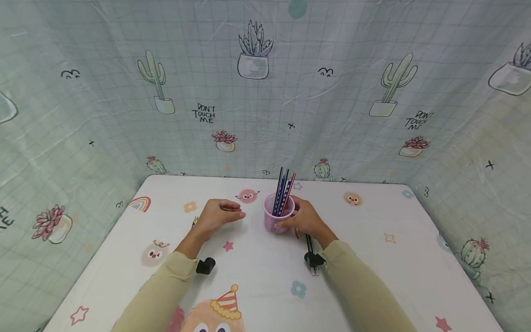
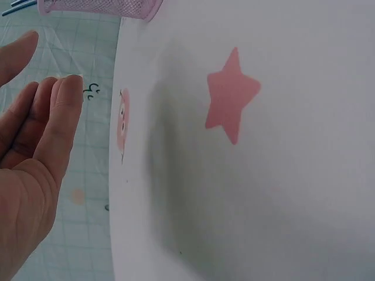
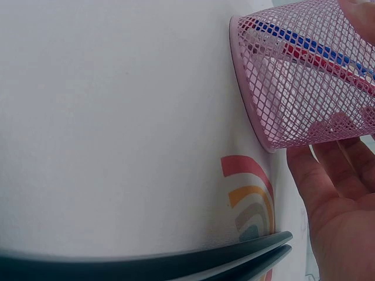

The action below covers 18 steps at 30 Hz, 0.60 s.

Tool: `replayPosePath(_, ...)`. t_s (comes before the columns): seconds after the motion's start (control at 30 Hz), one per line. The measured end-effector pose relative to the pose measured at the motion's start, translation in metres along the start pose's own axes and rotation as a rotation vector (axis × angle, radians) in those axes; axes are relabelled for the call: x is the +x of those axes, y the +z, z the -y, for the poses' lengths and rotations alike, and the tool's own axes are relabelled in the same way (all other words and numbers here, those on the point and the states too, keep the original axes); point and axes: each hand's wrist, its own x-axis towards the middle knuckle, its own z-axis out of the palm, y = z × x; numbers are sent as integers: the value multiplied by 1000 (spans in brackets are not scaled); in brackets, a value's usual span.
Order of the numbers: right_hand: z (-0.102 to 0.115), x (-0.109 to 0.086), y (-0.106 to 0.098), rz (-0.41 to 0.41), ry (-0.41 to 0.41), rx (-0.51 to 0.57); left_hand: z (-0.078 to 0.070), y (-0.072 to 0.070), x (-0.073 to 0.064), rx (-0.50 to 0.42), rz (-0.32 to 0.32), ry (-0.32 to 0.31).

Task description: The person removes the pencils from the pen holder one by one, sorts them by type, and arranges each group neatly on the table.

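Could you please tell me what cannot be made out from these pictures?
Number of pencils in the pink cup: head view, small and overlapping one another.
Full extent of the yellow-marked items: head view, hidden by the left arm.
Other ends of the dark sticks: right wrist view, cut off by the frame edge.
Most of the cup: left wrist view, cut off by the top edge.

We see a grid-patterned cloth (image 1: pixel 348 152) printed with potted cacti (image 1: pixel 158 87) behind a white table (image 1: pixel 257 258) decorated with stars (image 2: pixel 231 96) and a rainbow (image 1: pixel 140 201).
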Motion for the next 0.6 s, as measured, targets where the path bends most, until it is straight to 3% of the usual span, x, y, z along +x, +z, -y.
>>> replayPosePath(0.33, 1, -1, -1, 15, 1, 21, -12, 26, 6, -90, 54, 33)
replayPosePath(0.6, 0, -2, -1, 23, -7, 37, -26, 55, 10, -162, 124, 139)
